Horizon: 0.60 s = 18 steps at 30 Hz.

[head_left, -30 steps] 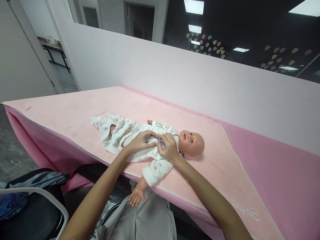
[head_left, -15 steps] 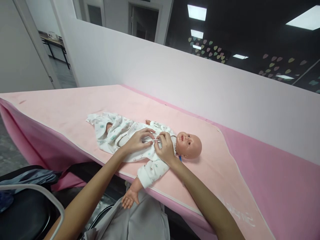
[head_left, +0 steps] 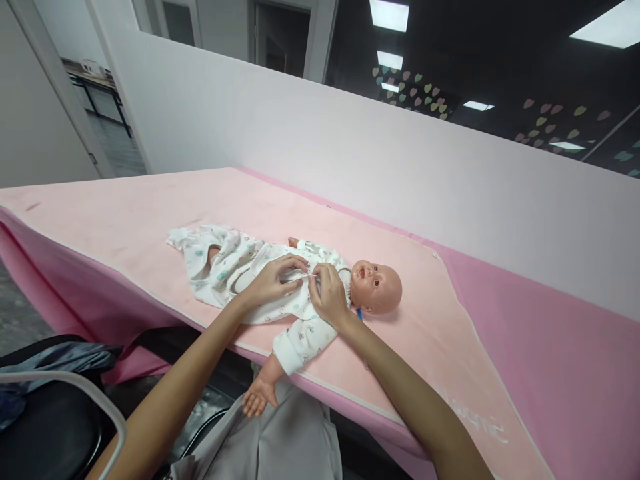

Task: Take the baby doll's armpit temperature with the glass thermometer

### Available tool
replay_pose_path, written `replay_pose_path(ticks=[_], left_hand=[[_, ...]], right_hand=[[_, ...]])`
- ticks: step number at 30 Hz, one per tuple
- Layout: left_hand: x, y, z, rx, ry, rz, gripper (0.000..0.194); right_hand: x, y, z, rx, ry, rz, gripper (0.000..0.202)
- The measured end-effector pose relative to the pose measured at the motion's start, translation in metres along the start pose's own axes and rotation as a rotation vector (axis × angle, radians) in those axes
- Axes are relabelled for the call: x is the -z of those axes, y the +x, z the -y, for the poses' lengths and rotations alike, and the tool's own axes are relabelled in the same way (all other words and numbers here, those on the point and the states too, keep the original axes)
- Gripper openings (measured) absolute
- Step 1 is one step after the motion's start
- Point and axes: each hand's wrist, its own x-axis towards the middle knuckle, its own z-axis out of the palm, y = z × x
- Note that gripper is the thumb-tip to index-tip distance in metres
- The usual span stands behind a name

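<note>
A baby doll [head_left: 376, 287] lies on its back on the pink table cover [head_left: 150, 213], its head to the right. It wears a white patterned outfit [head_left: 220, 257]. My left hand [head_left: 275, 279] rests over the doll's middle, fingers curled, with a thin white tie at its fingertips. My right hand [head_left: 327, 292] is beside it on the chest, its thumb and fingers pinched on the same white tie. One doll arm hangs over the table's front edge. A bit of blue shows by the doll's neck.
A black chair [head_left: 50, 420] with blue-grey cloth stands at the lower left, a pale curved bar in front of it. Behind the table rises a white wall [head_left: 200, 113] with a dark window above.
Both hands stay at the doll's chest with almost no movement; the fingertips have shifted slightly. The whole view has moved a little.
</note>
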Motion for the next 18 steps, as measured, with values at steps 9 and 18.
replay_pose_path(ticks=[9,18], left_hand=[[0.0008,0.0003,0.0009,0.031,0.008,-0.007,0.012],[0.0035,-0.0010,0.0050,0.078,-0.037,-0.001,0.018]], right_hand=[[-0.0016,-0.0004,-0.0009,0.022,-0.040,-0.008,0.008],[-0.0028,-0.0012,-0.0014,0.032,-0.069,0.005,0.008]])
